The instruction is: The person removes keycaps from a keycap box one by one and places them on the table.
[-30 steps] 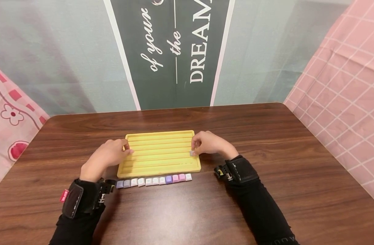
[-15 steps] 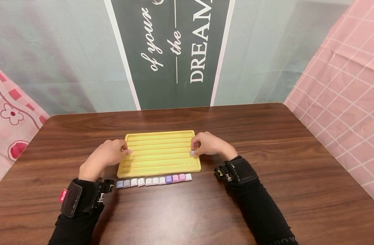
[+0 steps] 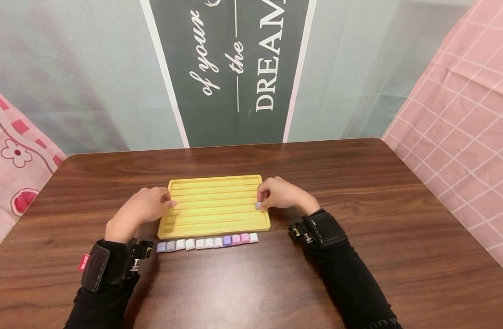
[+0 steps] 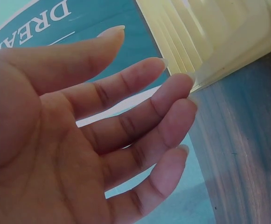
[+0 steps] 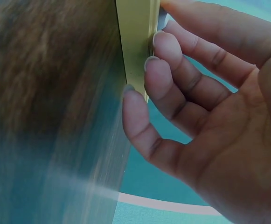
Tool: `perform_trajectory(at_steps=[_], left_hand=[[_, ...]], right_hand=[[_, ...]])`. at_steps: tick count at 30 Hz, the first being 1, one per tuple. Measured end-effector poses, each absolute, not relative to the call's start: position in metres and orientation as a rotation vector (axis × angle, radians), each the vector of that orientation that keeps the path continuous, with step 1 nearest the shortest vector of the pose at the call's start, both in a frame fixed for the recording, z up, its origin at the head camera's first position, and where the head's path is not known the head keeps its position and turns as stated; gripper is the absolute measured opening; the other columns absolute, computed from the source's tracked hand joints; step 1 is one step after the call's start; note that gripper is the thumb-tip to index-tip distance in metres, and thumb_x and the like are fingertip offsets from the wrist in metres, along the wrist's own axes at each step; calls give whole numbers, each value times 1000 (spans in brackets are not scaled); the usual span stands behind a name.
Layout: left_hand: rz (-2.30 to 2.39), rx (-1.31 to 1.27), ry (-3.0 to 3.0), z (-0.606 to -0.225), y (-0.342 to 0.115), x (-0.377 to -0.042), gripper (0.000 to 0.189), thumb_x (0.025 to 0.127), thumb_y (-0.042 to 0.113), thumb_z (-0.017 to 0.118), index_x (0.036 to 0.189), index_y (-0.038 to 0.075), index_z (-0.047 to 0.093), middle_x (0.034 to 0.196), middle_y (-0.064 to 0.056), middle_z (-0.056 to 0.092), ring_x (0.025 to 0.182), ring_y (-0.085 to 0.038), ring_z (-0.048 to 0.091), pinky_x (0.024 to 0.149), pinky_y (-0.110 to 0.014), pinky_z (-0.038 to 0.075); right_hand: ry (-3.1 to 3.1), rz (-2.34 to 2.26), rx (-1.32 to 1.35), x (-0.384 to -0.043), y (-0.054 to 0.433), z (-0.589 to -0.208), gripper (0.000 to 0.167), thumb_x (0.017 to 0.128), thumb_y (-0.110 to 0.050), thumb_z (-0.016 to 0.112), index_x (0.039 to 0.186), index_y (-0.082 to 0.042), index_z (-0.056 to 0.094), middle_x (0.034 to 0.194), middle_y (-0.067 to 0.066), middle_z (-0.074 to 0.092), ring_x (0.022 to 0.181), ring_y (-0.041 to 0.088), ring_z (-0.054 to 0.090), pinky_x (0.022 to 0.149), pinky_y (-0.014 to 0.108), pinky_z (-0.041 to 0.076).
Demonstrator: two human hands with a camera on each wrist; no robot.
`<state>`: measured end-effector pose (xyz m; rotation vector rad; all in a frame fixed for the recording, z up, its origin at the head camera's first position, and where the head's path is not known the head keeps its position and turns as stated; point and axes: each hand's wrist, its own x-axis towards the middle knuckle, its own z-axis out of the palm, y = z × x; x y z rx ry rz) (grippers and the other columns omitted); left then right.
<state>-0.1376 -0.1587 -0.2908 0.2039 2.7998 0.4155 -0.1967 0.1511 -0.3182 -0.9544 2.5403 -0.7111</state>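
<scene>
A yellow ridged tray (image 3: 214, 201) lies on the table in the head view. At its right end my right hand (image 3: 283, 193) pinches a small grey keycap (image 3: 258, 206) between thumb and index finger. That keycap is mostly hidden in the right wrist view, where the other fingers (image 5: 161, 84) curl beside the tray's edge (image 5: 137, 42). By the tray's left edge rests my left hand (image 3: 146, 206), its thumb tip over the tray. The left wrist view shows that hand (image 4: 93, 116) with fingers loosely bent, thumb apart and nothing held.
Just in front of the tray runs a row of keycaps (image 3: 209, 243) in grey, white, purple and pink. The brown wooden table (image 3: 251, 288) extends to both sides. Behind it hangs a lettered cloth (image 3: 235, 123), with a pink gridded cloth (image 3: 473, 105) on the right.
My left hand has shifted very slightly left. The right hand with the grey keycap stays almost still at the tray's right end.
</scene>
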Motion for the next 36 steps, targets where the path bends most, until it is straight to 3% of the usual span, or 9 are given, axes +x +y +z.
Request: perform_trajectory(at_steps=[16,36], left_hand=[[399,163,2782,-292,-163,-140,26,93,24,52,96,-1,55,81,-11,54,71,-25,47,61,-36,36],[423,148,2760,-296,-166,-137,24,93,24,51,86,1,51,69,-7,43,63,-21,42,58,-34,32]], right_hand=[[2511,-756,-992,-194,152,-307,10,75,-8,72,72,-9,62,64,-4,55,61,9,50,59,24,41],[2443,-695,-1014,-180,154,-300,13,76,-8,72,70,-11,61,62,-6,52,58,9,48,56,23,39]])
